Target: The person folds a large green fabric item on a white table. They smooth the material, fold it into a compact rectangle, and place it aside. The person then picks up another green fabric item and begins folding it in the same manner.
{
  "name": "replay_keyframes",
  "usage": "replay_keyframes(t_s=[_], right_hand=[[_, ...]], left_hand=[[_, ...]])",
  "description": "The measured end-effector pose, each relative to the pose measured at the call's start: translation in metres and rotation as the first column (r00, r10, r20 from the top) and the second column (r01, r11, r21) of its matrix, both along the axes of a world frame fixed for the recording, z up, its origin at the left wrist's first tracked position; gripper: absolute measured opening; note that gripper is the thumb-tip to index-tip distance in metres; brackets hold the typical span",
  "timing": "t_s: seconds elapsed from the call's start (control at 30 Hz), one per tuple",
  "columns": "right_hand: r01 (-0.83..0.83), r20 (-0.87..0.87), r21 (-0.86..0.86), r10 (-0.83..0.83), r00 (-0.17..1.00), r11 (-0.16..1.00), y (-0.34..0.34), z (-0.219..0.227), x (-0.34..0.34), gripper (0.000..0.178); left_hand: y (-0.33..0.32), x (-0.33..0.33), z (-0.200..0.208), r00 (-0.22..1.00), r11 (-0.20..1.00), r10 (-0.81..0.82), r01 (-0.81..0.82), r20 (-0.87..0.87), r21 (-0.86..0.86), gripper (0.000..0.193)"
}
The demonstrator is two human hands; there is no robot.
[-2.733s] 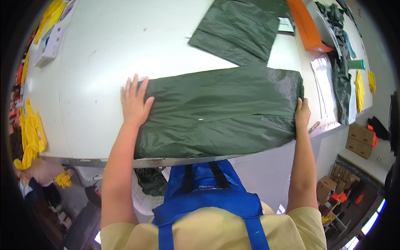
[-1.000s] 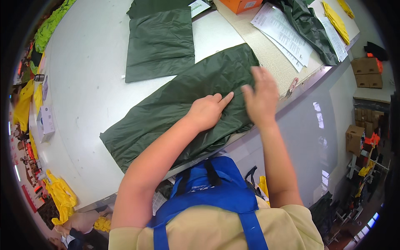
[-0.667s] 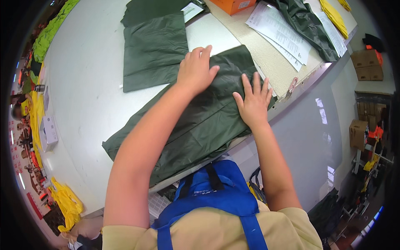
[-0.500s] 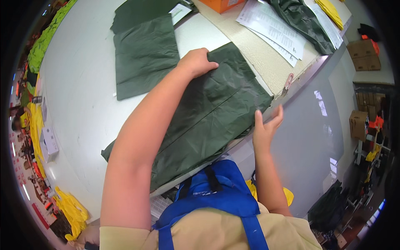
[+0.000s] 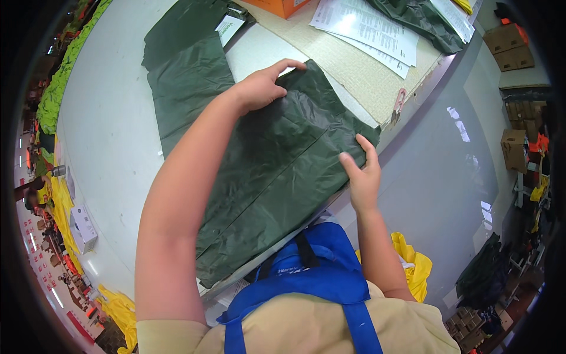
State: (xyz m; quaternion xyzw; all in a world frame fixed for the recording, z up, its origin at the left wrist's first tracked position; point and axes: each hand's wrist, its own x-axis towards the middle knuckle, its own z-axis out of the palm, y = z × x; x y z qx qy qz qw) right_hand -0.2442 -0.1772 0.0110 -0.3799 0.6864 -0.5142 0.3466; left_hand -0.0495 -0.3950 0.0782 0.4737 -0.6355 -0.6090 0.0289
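A dark green plastic sheet (image 5: 277, 177), folded double, lies slantwise on the white table (image 5: 112, 130). My left hand (image 5: 259, 89) reaches across it and pinches its far corner, with the index finger stretched along the edge. At the sheet's near right corner, by the table's edge, my right hand (image 5: 361, 174) has its thumb on top and its fingers wrapped around the edge. Both forearms are bare. A blue apron strap (image 5: 306, 277) shows below.
A second folded green piece (image 5: 186, 88) lies to the left, and more green material (image 5: 183, 23) lies beyond it. A beige mat (image 5: 354, 74) carries white papers (image 5: 368, 26) and an orange box (image 5: 283, 6). Red-handled scissors (image 5: 399, 101) sit at the table's edge. Yellow bags (image 5: 415, 268) lie on the floor.
Both hands were flat on the sheet, smoothing it. My left hand has slid to the far corner. My right hand dropped below the table's edge and now holds the near right corner.
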Motion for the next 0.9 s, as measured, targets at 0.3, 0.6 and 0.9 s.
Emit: replay_keyframes(t_s=[0.3, 0.6, 0.9], right_hand=[[-0.201, -0.253, 0.244, 0.262, 0.931, 0.949, 0.013, 0.079, 0.003, 0.032], [-0.304, 0.261, 0.092, 0.271, 0.926, 0.948, 0.04, 0.062, -0.012, 0.018], [-0.165, -0.62, 0.29, 0.316, 0.718, 0.943, 0.021, 0.035, -0.003, 0.039]], left_hand=[[0.032, 0.031, 0.092, 0.973, 0.952, -0.231, 0.232, 0.031, -0.201, 0.054], [0.043, 0.041, 0.103, 0.858, 0.387, -0.429, 0.457, 0.282, -0.801, 0.022], [0.007, 0.0, -0.04, 0.973, 0.936, -0.222, 0.229, 0.059, -0.268, 0.042]])
